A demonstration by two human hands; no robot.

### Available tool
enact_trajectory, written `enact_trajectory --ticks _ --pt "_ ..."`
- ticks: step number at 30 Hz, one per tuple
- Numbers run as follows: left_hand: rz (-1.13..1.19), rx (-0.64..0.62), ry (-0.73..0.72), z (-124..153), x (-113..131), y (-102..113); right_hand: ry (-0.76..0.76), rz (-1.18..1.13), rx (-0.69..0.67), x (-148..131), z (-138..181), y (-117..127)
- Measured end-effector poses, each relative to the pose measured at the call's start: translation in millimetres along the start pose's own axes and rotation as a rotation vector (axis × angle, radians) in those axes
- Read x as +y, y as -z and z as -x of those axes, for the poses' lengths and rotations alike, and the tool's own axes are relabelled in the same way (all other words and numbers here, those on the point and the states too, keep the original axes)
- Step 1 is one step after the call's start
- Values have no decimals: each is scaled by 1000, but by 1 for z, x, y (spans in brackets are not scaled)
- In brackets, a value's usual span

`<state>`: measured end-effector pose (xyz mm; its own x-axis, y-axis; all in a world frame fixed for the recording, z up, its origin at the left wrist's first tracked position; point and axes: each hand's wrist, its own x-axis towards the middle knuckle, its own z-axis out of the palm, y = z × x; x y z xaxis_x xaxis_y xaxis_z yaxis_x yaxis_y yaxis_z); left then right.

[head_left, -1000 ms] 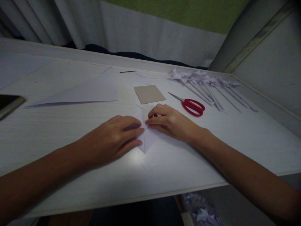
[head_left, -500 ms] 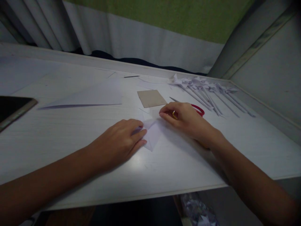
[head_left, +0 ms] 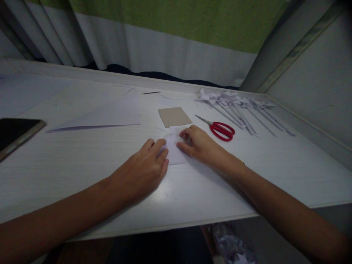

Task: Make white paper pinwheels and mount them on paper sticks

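Note:
A small piece of folded white paper (head_left: 176,156) lies on the table between my two hands. My left hand (head_left: 150,165) rests at its left side, fingers bent and closed on that edge. My right hand (head_left: 199,145) is at the right side of the paper, its thumb and forefinger apart with the tips at the edge. Just behind the paper lies a square of grey-brown card (head_left: 175,116). Red-handled scissors (head_left: 221,130) lie beyond my right hand, blades pointing left.
Several paper pinwheels on rolled paper sticks (head_left: 239,106) lie at the back right. A folded white sheet (head_left: 107,113), a phone (head_left: 19,134) and a larger sheet (head_left: 30,91) are to the left. A thin black stick (head_left: 151,92) lies near the back ledge.
The small paper has turned; a straight edge now faces me where a corner pointed before. My right hand has moved left and down, uncovering the scissors. The view has shifted slightly.

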<state>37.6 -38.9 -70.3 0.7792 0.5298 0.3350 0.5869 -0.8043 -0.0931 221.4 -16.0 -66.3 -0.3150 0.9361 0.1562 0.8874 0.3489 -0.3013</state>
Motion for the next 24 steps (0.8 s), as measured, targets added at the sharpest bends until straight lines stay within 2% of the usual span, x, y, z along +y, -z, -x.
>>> enact_trajectory --ticks 7,13,18,24 --pt "-92 15 -72 0 -1 -1 21 68 6 0 -3 -6" --pt "-55 38 -52 2 -2 -1 -1 -14 79 0 -5 -9" --pt "1 37 -37 3 -2 0 -61 -67 46 -3 -5 -5" --pt "-10 47 -40 3 -1 -1 14 64 16 0 -5 -5"
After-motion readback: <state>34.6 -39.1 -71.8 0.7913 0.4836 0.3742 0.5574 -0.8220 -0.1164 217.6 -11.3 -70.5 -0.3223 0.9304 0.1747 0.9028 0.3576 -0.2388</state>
